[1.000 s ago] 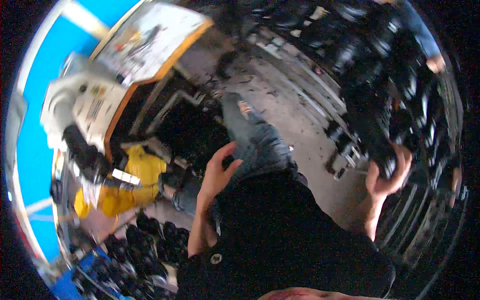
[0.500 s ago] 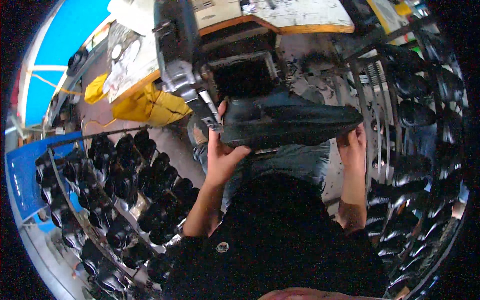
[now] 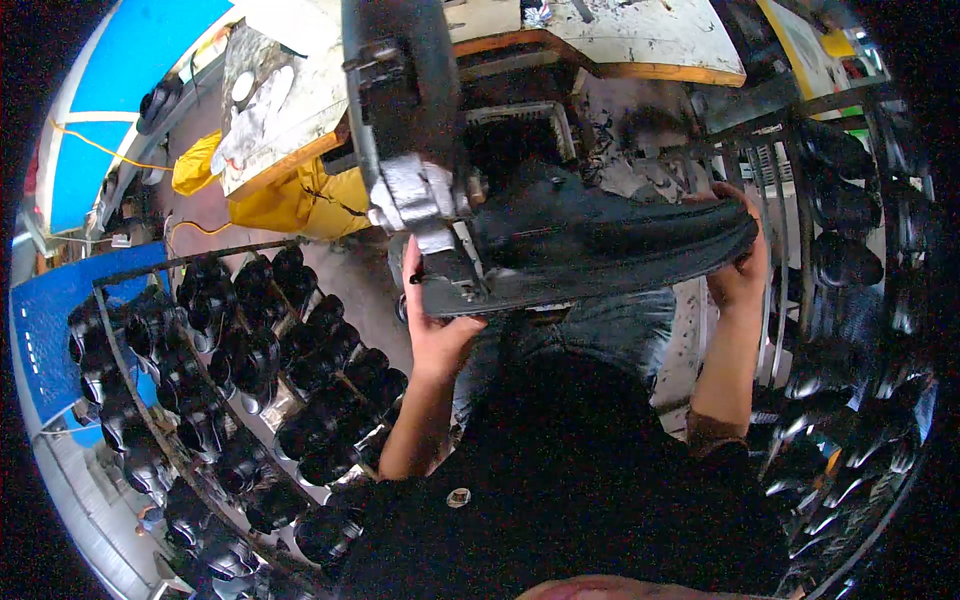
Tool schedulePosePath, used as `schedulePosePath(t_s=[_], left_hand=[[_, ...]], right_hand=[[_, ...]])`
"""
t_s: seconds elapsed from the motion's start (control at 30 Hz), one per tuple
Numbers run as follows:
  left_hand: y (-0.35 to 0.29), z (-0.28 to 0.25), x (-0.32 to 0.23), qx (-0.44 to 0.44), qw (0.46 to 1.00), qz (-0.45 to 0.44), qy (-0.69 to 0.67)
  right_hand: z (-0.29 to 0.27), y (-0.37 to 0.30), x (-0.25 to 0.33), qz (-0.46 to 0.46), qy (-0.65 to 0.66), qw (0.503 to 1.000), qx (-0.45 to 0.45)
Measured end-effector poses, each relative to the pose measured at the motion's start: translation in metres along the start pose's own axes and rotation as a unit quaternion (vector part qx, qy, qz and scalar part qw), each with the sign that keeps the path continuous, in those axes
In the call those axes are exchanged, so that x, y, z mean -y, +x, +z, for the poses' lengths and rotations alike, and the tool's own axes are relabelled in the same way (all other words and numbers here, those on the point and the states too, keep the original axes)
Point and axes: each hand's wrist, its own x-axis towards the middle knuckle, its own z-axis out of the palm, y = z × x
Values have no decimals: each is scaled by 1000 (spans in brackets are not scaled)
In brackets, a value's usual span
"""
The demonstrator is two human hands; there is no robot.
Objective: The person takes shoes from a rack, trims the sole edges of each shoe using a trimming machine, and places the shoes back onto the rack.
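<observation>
A black shoe [image 3: 620, 235] lies on its length across my lap, its toe to the right and its sole edge toward me. My left hand [image 3: 438, 340] grips the heel end, with the thumb along the near edge. Around the toe, the fingers of my right hand [image 3: 742, 262] are closed, partly hidden by the shoe. A dark machine arm with a silver metal head [image 3: 420, 195] comes down from above. Its narrow tip meets or overlaps the sole edge near the heel; whether it touches cannot be told.
Racks of black shoes stand at the left [image 3: 245, 340] and right [image 3: 840, 260]. A stained white worktable [image 3: 640, 35] with a wooden edge is ahead, and another tabletop [image 3: 270, 110] at the far left. Yellow cloth [image 3: 300, 205] hangs below it. A grey crate [image 3: 565, 125] sits behind the shoe.
The machine tip now overlaps the heel end of the shoe more. My right hand has gone from fingertips under the toe to a fuller grip around it. The whole view has shifted slightly.
</observation>
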Motion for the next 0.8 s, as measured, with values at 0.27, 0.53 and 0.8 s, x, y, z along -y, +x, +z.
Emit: schedulePosePath(t_s=[0.27,0.53,0.8], left_hand=[[-5,40,-19,17,991,-116,65],[-1,6,-3,13,998,-7,56],[1,-17,-25,6,995,86,-46]], right_hand=[[-32,-31,-29,54,170,983,-43],[-11,-16,21,-8,38,999,-13],[47,8,28,30,27,995,94]])
